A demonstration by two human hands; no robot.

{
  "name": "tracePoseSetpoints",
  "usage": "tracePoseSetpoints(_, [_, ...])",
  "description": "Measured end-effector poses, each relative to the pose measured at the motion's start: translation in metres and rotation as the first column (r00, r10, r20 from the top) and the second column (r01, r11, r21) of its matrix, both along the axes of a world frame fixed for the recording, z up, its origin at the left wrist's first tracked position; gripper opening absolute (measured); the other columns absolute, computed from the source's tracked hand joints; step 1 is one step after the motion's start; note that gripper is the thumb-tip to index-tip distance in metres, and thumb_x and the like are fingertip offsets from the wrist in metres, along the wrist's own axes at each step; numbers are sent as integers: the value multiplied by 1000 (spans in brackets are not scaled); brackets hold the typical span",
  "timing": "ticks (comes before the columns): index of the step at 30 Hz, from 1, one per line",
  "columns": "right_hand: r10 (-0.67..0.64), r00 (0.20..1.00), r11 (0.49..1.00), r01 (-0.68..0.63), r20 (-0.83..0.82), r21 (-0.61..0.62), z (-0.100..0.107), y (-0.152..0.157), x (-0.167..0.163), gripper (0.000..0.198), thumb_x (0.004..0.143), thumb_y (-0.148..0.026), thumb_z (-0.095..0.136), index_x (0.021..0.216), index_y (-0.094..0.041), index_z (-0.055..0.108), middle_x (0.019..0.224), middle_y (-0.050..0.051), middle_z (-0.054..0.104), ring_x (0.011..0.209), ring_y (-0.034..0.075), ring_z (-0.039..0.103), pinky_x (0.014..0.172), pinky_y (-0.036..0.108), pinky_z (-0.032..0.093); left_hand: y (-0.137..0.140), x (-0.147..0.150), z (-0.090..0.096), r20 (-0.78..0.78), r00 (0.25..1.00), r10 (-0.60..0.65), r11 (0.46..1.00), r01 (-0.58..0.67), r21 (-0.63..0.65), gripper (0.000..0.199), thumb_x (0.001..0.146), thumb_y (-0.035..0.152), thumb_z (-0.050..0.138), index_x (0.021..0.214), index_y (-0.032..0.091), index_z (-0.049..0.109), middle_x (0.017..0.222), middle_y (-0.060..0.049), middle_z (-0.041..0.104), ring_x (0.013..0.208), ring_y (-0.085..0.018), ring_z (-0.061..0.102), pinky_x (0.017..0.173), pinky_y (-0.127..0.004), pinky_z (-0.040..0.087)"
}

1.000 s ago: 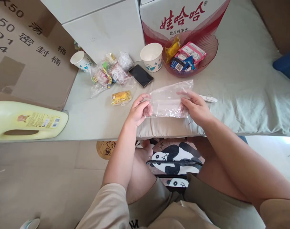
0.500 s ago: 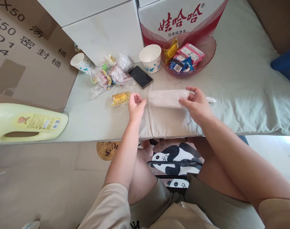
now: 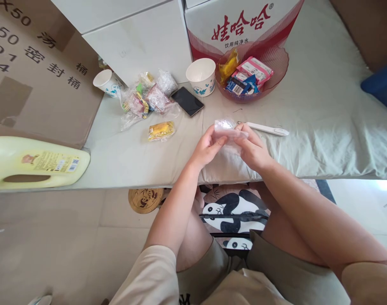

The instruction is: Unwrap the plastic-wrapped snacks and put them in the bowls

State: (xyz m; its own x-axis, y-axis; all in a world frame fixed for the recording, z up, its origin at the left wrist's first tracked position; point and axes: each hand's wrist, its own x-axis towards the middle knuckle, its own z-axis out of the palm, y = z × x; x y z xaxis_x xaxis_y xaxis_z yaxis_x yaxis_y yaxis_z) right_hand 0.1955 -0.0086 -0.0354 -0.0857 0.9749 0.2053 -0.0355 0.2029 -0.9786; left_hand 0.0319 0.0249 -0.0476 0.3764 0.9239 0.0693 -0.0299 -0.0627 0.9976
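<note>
Here's the bag (image 3: pixel 228 133), see-through, crumpled and glossy on top, a milky folded band across its middle, bunched up above the cloth (image 3: pixel 333 127) near its front edge! Left hand (image 3: pixel 206 149) and right hand (image 3: pixel 254 151) both pinch it, each grip closed.

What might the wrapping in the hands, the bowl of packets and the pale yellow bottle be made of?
Wrapping: likely thin, shiny plastic film, judging by its see-through folds and glints.
Bowl: pinkish, translucent and ribbed; glass or hard plastic, I can't tell which.
Bottle: probably plastic, smooth and satiny, moulded with a grip opening through it.
</note>
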Motion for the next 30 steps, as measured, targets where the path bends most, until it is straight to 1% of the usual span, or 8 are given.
tracePoseSetpoints(3, [-149, 989, 988, 150, 18, -42, 0, 3, -3, 27, 86, -47, 65, 87, -25, 49, 78, -2, 54, 71, 15, 52, 65, 31, 45, 0, 1, 4, 41, 998, 38, 997, -35, -74, 42, 82, 58, 70, 102, 22, 68, 96, -5, 72, 97, -21, 67, 89, -35, 51])
tracePoseSetpoints(6, [-376, 921, 922, 382, 101, -55, 2, 7, -1, 29, 78, -35, 72, 96, -26, 52, 102, 3, 61, 89, 18, 59, 70, 31, 48, 0, 1, 9, 69, 994, 79, 983, -66, -171, 27, 84, 47, 68, 93, 21, 70, 82, -2, 69, 84, -18, 66, 78, -31, 51])
tracePoseSetpoints(9, [-276, 960, 947, 278, 37, -161, 1, 9, 2, 44, 72, -34, 74, 108, -28, 50, 116, 6, 61, 97, 20, 61, 77, 34, 53, 0, 0, 14, 89, 992, 84, 972, -62, -226, 27, 83, 40, 70, 103, 23, 68, 82, -1, 67, 78, -17, 65, 70, -28, 51])
tracePoseSetpoints(13, [-119, 993, 976, 118, 9, -180, -1, 5, 1, 58, 70, -39, 78, 120, -31, 50, 131, 7, 58, 99, 21, 62, 83, 37, 54, -1, -1, 19, 11, 997, 82, 992, -81, -97, 48, 81, 31, 73, 127, 28, 57, 81, 2, 65, 66, -12, 59, 64, -24, 46])
tracePoseSetpoints(18, [-130, 988, 980, 140, 78, -144, -1, 6, -1, 31, 75, -47, 75, 90, -24, 61, 132, 9, 58, 104, 24, 62, 86, 39, 51, 0, -12, 26, -69, 997, -24, 999, 27, 43, 21, 82, 30, 69, 99, 21, 63, 86, 1, 64, 73, -12, 58, 67, -23, 46])
tracePoseSetpoints(24, [-121, 981, 985, 138, 152, -103, 2, 10, -5, 23, 74, -40, 76, 79, -23, 62, 119, 8, 63, 105, 24, 62, 86, 38, 49, 0, -46, 24, -207, 978, -6, 998, 17, 53, 22, 82, 39, 68, 86, 18, 63, 78, 1, 63, 69, -11, 57, 68, -24, 44])
tracePoseSetpoints(27, [-59, 995, 977, 73, 77, -198, 2, 8, -17, 31, 73, -47, 76, 89, -26, 60, 105, 5, 63, 86, 20, 61, 74, 35, 50, -5, -57, 25, -134, 991, 27, 1000, -26, 8, 28, 79, 44, 72, 81, 18, 59, 75, 1, 60, 68, -11, 55, 65, -24, 43])
tracePoseSetpoints(30, [-45, 997, 982, 54, 57, -179, 1, 6, -33, 39, 71, -57, 77, 84, -25, 59, 106, 5, 60, 87, 21, 60, 75, 36, 51, -9, -63, 28, -21, 999, 47, 998, -48, -49, 31, 76, 42, 76, 85, 20, 56, 72, 3, 58, 63, -9, 52, 60, -22, 40])
